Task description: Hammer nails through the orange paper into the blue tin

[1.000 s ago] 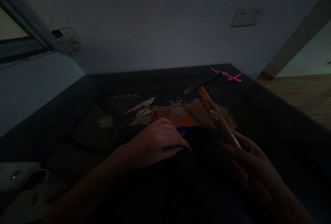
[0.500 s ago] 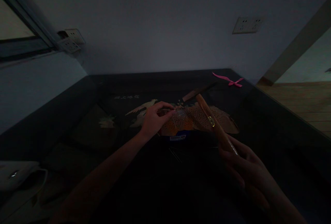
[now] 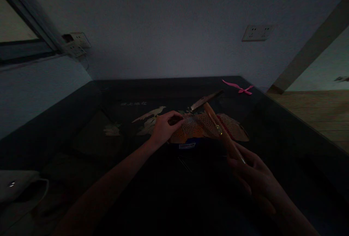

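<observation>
The room is dim. My right hand (image 3: 255,179) grips the wooden handle of a hammer (image 3: 215,125); its head points up and away over the dark table (image 3: 286,127). My left hand (image 3: 165,128) reaches forward, fingers curled in a pinch on the left end of an orange speckled packet (image 3: 204,128) lying mid-table. What the fingers pinch is too small to make out. Under the packet shows a blue and white label (image 3: 188,145).
A pink ribbon (image 3: 240,87) lies at the far right corner. Pale bird figures (image 3: 148,114) and small lettering mark the tabletop. A white object (image 3: 16,185) sits at the near left edge. Wall sockets (image 3: 257,32) are on the wall behind; wooden floor to the right.
My left hand moved from the near table forward onto the packet's left end and curled its fingers there. The hammer in my right hand shifted slightly left and lower.
</observation>
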`<state>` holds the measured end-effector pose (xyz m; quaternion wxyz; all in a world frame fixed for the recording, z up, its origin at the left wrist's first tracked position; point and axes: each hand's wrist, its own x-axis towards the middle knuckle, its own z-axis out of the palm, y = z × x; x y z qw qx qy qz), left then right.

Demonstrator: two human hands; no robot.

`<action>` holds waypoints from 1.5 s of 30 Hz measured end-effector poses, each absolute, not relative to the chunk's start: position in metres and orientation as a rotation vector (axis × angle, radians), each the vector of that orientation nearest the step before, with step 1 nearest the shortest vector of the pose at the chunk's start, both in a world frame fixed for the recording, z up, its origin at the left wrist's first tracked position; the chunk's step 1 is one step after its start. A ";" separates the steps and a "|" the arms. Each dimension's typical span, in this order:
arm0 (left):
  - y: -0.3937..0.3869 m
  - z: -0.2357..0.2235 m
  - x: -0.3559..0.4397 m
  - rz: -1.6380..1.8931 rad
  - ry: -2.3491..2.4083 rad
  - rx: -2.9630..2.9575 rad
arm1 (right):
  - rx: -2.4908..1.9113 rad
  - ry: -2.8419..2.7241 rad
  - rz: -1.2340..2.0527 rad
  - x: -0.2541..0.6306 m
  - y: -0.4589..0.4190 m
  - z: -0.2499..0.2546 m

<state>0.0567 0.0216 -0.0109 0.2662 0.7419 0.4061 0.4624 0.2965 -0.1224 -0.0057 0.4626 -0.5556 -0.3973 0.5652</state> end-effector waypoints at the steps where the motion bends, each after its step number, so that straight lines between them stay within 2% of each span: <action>1: 0.022 -0.012 0.057 1.253 1.095 2.000 | -1.384 -1.001 1.381 0.297 -0.122 -0.005; 15: 0.024 -0.020 0.056 1.233 1.152 1.943 | -1.644 -1.493 1.066 0.313 -0.133 0.046; 21: 0.024 -0.020 0.058 1.230 1.164 1.983 | -1.718 -1.525 0.902 0.315 -0.132 0.047; 33: 0.022 -0.019 0.058 1.221 1.177 1.986 | -1.647 -1.561 0.842 0.315 -0.138 0.050; 42: 0.021 -0.019 0.058 1.211 1.169 2.027 | -1.653 -1.525 0.919 0.317 -0.140 0.047; 45: 0.022 -0.019 0.059 1.234 1.160 1.991 | -1.633 -1.509 0.820 0.320 -0.141 0.046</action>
